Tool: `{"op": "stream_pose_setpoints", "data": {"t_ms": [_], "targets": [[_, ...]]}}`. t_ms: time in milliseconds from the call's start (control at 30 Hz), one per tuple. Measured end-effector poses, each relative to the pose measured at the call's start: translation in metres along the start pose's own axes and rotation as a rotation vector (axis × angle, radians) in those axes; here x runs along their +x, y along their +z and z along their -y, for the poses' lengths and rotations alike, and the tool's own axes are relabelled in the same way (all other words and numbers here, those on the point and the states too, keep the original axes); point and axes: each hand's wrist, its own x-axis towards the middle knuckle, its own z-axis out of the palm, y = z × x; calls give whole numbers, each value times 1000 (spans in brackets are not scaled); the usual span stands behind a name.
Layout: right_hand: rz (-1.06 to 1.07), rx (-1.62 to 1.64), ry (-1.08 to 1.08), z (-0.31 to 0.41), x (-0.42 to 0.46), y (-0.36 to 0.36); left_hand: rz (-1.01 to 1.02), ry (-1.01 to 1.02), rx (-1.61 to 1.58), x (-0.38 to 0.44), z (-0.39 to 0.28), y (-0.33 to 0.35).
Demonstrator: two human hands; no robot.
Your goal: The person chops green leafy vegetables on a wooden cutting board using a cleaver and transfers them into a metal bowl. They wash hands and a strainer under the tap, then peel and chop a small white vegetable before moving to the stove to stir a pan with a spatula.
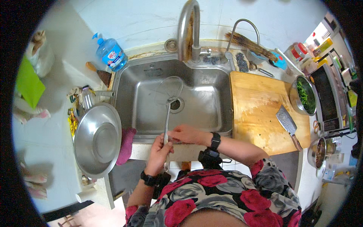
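My left hand (158,151) is closed around the handle of a long-handled metal strainer (167,119), with the thumb laid along it. The round strainer head is above the sink basin, near the drain (176,105), and its fine mesh is hard to make out. From the right, my right hand (190,134) reaches across with curled fingers, its fingertips at the handle just above my left hand. Whether those fingers grip the handle or only touch it is hidden. Beneath both hands runs the front rim of the stainless steel sink (204,113).
Right of the sink, a wooden cutting board (255,113) carries a cleaver (287,120) and a steel bowl of greens (303,95). A large metal basin (97,140) and a pink cloth (125,146) are at left. Behind stand a faucet (195,52) and a blue soap bottle (112,54).
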Motion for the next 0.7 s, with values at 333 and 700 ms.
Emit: {"op": "stream_pose_setpoints", "data": {"t_ms": [333, 700], "targets": [[-463, 108, 118, 3, -12, 45, 262, 141, 183, 5, 17, -38], [-908, -704, -238, 38, -88, 79, 211, -130, -655, 51, 8, -34]]}}
